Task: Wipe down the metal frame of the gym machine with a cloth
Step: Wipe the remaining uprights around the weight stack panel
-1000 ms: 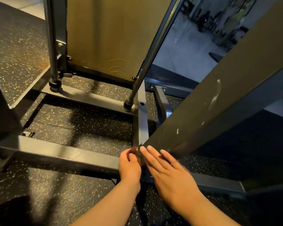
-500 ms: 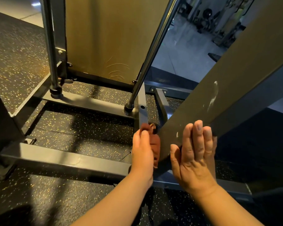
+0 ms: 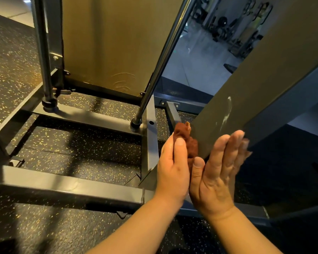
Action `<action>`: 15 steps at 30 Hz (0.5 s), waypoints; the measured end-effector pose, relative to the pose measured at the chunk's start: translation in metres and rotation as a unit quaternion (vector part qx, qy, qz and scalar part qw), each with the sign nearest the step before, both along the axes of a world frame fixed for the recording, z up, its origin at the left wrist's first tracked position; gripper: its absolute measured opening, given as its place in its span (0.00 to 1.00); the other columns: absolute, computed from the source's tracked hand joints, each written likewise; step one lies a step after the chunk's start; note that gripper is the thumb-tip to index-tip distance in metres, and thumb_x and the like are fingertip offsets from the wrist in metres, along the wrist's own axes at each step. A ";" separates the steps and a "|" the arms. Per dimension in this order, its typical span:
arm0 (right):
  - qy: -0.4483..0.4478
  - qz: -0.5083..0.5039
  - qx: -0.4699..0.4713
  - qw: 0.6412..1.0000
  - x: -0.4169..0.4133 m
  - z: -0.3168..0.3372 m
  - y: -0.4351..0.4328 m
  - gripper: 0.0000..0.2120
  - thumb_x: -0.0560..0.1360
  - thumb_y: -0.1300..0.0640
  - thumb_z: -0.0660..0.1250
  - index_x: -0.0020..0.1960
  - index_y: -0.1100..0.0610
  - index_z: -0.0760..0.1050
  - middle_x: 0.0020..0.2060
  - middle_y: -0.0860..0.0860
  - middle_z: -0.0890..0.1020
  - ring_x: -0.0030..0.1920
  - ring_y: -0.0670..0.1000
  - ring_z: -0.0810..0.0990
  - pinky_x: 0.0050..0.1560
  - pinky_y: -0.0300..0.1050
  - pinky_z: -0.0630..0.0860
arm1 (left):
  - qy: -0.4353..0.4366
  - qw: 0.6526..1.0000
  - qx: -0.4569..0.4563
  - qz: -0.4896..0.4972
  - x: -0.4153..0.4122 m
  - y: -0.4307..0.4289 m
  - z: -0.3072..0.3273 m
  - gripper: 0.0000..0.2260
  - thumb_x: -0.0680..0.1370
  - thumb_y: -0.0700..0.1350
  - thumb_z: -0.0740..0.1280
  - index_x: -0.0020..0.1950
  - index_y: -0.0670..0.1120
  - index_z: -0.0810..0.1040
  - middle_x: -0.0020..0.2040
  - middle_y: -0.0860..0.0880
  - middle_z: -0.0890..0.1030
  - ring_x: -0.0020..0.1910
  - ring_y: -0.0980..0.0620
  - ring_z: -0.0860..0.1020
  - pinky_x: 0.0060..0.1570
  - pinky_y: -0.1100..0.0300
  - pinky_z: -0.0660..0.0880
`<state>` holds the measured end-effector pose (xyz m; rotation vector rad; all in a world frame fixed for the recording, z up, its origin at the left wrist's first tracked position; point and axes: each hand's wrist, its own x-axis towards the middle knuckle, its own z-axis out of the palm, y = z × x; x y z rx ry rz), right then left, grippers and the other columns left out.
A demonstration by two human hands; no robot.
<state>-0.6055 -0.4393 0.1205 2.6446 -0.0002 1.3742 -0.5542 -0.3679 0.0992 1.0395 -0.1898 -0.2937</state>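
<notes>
Rust-brown cloth [image 3: 186, 142] has climbed from the base joint up the left edge of the slanted frame beam [image 3: 255, 88], pinched under the thumb of the left hand [image 3: 173, 167]; right hand [image 3: 217, 173] follows just beside it, fingers straight against the beam; wiping underway, upper stretch still to do.

No lettering, label, brand, number or sign can be read. The slanted metal frame beam [image 3: 261, 85] bears only pale scuff marks [image 3: 227, 111], and the distant gym machines [image 3: 246, 28] are too blurred to show any writing.
</notes>
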 end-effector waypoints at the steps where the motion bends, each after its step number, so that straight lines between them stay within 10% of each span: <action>1: -0.003 -0.001 -0.003 1.000 -0.001 -0.002 0.000 0.31 0.86 0.51 0.48 0.83 0.54 0.35 0.82 0.47 0.35 0.82 0.50 0.35 0.81 0.51 0.36 | 0.008 1.000 -0.005 0.001 0.001 0.000 -0.005 0.20 0.82 0.62 0.57 0.63 0.54 0.80 0.58 0.47 0.83 0.60 0.48 0.82 0.61 0.49 0.79; 4: -0.019 0.000 0.006 1.000 -0.002 0.004 0.001 0.32 0.86 0.52 0.49 0.83 0.54 0.35 0.82 0.47 0.35 0.82 0.50 0.36 0.81 0.51 0.37 | 0.062 0.998 -0.007 0.013 0.004 0.003 -0.009 0.12 0.87 0.51 0.57 0.58 0.54 0.81 0.52 0.52 0.86 0.56 0.53 0.84 0.52 0.65 0.79; 9: -0.093 0.012 0.056 0.994 0.011 0.046 0.004 0.32 0.85 0.51 0.48 0.82 0.53 0.33 0.80 0.46 0.34 0.81 0.53 0.35 0.80 0.57 0.37 | -0.011 0.999 -0.051 -0.014 -0.003 0.000 0.027 0.21 0.78 0.64 0.59 0.68 0.60 0.78 0.66 0.49 0.80 0.66 0.50 0.79 0.68 0.46 0.75; 15: -0.064 0.015 0.079 0.995 0.006 0.034 0.007 0.31 0.86 0.50 0.47 0.82 0.51 0.33 0.81 0.45 0.34 0.81 0.52 0.35 0.80 0.55 0.36 | -0.042 0.999 0.004 -0.027 0.008 0.004 0.009 0.17 0.82 0.59 0.58 0.67 0.58 0.78 0.65 0.49 0.81 0.65 0.52 0.80 0.66 0.51 0.78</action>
